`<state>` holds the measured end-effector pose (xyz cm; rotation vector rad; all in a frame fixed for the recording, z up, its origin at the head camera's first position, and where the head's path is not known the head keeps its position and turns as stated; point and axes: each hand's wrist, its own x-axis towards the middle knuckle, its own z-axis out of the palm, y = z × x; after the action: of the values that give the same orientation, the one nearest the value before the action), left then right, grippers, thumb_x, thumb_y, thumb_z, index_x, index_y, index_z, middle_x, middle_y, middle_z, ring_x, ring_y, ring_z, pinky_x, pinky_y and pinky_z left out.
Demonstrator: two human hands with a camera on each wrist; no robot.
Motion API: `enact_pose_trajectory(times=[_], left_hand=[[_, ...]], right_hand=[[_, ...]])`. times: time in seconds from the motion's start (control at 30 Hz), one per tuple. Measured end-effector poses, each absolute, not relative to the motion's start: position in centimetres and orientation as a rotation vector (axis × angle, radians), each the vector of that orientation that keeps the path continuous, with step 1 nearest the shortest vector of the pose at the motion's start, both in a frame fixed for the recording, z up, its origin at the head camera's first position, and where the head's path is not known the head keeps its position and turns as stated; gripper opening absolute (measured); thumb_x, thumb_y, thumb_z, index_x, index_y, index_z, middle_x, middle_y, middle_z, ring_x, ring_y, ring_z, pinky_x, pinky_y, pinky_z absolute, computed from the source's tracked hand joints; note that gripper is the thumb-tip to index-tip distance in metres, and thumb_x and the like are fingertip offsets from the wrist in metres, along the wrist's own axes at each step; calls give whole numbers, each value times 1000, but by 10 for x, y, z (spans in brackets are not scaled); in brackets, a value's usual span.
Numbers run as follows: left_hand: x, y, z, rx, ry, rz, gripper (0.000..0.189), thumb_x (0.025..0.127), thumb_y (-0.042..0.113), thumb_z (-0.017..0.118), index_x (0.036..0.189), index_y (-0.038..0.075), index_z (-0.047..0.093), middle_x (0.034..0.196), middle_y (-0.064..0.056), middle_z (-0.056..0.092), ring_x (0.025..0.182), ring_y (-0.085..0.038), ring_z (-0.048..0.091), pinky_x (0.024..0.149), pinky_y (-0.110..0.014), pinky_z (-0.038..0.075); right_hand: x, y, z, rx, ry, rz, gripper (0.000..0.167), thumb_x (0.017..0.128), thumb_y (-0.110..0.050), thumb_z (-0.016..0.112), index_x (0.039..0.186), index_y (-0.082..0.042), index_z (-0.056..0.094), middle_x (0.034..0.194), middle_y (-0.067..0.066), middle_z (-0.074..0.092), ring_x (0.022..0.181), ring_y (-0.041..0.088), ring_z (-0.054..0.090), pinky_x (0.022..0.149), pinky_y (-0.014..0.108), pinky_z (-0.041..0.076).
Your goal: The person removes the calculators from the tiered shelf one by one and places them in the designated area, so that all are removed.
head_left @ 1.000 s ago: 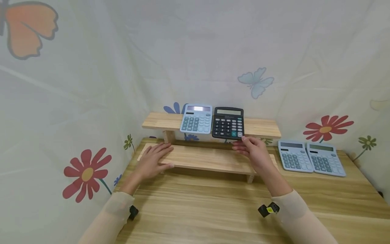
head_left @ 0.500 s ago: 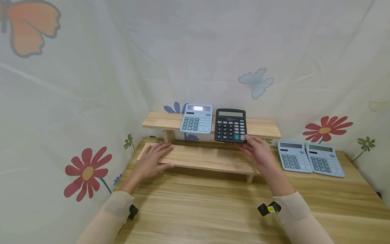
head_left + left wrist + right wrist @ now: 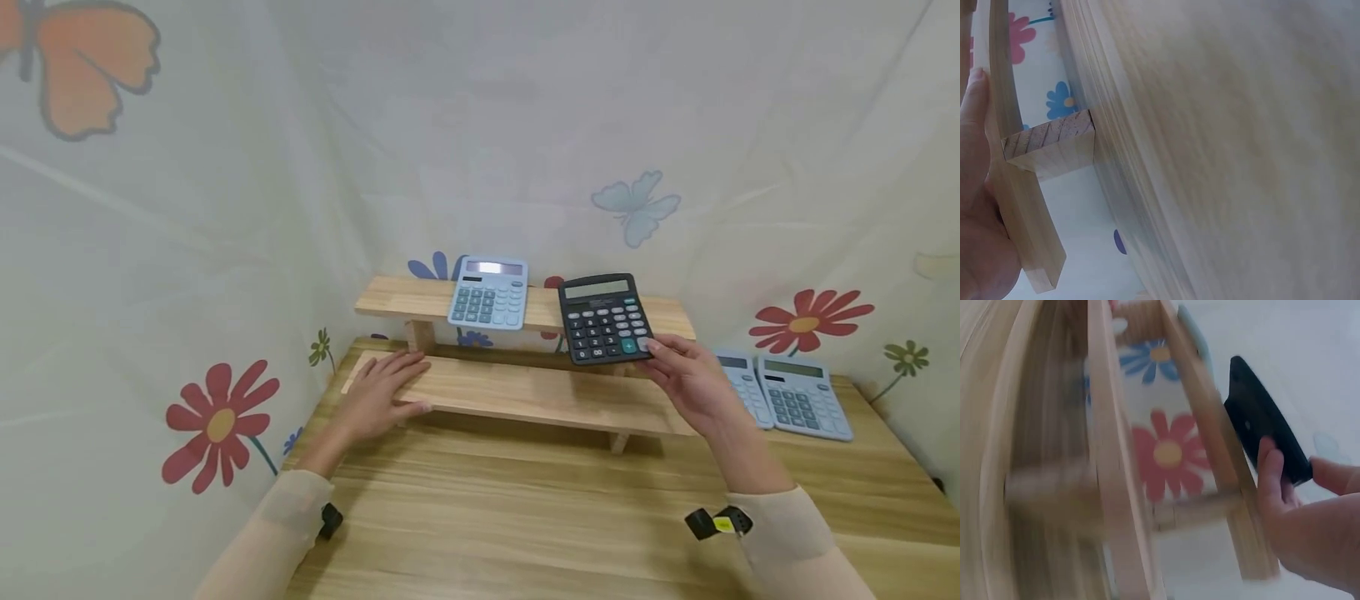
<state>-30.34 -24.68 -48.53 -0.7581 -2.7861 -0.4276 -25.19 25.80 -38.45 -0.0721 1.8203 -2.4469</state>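
The right hand (image 3: 693, 379) pinches the black calculator (image 3: 606, 323) by its lower right corner, thumb on the keypad side and fingers behind, a hold that probably suits a flat slab because it leaves nearly all the keys uncovered; the calculator is tilted in front of the upper shelf (image 3: 543, 310), to the right of the blue calculator (image 3: 489, 293) leaning there. The left hand (image 3: 381, 393) rests with fingers extended and gripping nothing on the left end of the lower shelf (image 3: 510, 387), perhaps to steady the wooden stand. Beyond the right hand, two light-blue calculators (image 3: 804, 396) sit side by side on the table (image 3: 487, 517), the nearer one partly covered by that hand; glare washes out the shelved one's display, the right wrist view is blurred, the left wrist view cuts off most fingers, and whether the black calculator touches the upper shelf cannot be told
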Motion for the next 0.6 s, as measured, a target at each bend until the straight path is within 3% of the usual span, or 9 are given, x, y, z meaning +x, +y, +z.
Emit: enact_pose_trajectory(times=[0.27,0.43,0.6], left_hand=[[-304,-249,-477,-734,-2797,-392,83,97,67,65,163,22,44,171,-4,36,158,-37,26,126,-69,11],[-304,-247,-476,-740,-2790,-397,84,96,69,65,163,23,45,170,-3,37,158,-38,27,125,-69,11],[-304,-244,-478,-743,-2793,-401,84,96,71,62,163,23,45,171,-3,36,158,-38,27,126,-68,11]], right_hand=[[-222,340,-391,-269,1787,-2540,24,108,-8,61,130,-8,70,123,0,74,107,13,75,96,30,58],[-195,396,-403,-373,1646,-2636,33,111,4,45,129,-2,73,123,6,76,107,18,76,92,32,61],[-171,441,-417,-352,1719,-2641,37,112,5,40,128,-4,73,122,2,73,107,16,76,90,31,62]])
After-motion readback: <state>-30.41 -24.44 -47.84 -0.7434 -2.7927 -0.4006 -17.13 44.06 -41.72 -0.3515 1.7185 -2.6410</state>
